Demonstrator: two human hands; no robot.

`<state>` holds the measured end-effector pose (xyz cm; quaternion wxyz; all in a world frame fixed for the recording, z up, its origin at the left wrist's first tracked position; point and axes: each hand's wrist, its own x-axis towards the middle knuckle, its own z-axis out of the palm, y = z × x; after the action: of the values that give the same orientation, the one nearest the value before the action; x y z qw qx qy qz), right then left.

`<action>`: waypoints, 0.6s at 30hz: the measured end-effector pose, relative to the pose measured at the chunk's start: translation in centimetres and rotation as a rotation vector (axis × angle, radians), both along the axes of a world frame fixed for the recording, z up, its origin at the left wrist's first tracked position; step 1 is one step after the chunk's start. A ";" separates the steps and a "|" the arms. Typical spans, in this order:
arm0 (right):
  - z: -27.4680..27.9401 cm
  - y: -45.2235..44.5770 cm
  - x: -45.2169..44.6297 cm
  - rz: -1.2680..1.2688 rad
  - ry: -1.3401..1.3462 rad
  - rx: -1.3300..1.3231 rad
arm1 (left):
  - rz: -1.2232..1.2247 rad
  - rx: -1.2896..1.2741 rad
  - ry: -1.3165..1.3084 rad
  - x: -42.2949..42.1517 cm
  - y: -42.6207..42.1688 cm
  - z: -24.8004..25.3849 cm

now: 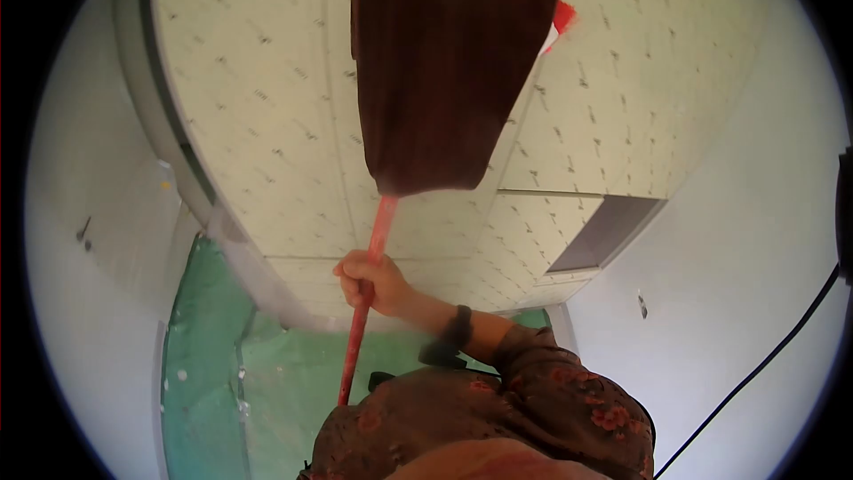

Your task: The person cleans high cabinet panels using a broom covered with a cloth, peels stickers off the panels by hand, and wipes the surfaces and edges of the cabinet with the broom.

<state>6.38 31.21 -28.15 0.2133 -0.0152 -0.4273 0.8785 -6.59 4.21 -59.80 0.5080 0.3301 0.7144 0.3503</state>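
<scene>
My right hand is wrapped round a red pole, with a dark band on the wrist. The pole slants up from my body. Over its upper end hangs a large dark brown cloth, its lower edge just above my hand. A bit of red and white material sticks out at the cloth's right edge, and a small pink spot shows at its upper left. What the cloth covers is hidden. My left hand is not in view.
Tall panels in pale printed film stand ahead, with a grey recess at the right. Green sheeting covers the floor. White walls rise at both sides. A black cable runs down the right side.
</scene>
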 end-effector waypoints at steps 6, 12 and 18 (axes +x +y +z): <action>-1.5 -4.9 -4.7 0.293 -0.060 -0.038 | 0.112 -0.001 0.058 -1.2 -6.8 -0.7; -1.4 -9.6 -10.7 0.382 -0.124 0.047 | 0.235 -0.066 0.082 -1.7 -16.7 -5.7; -2.2 -14.0 -16.7 0.205 -0.283 0.191 | 0.315 -0.179 0.086 -0.5 -27.3 -13.0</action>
<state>-10.32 17.23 -30.37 0.0613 -0.0747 -0.5335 0.8403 -7.10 -23.08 -72.84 0.4433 0.1824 0.8065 0.3460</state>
